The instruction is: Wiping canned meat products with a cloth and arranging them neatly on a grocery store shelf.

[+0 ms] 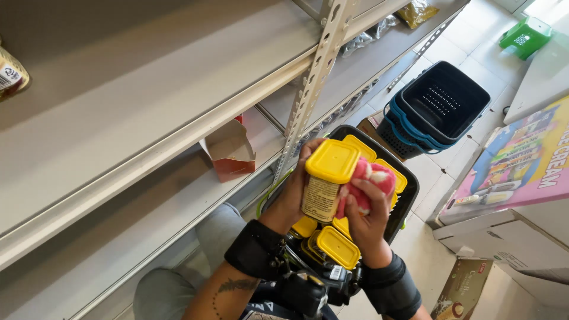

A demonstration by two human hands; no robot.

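Note:
My left hand (294,192) grips a yellow-lidded jar (326,178) with a pale label, held upright above a black basket (409,195). My right hand (364,213) presses a pink cloth (370,181) against the jar's right side. Inside the basket lie several more yellow-lidded jars (336,246), partly hidden by my hands. Both wrists wear black bands.
A grey metal shelf rack (178,106) fills the left, with a red open carton (231,151) on a lower shelf. A stack of dark blue baskets (435,106) stands on the tiled floor. A green stool (524,35) is far right. Cardboard boxes (510,237) sit at right.

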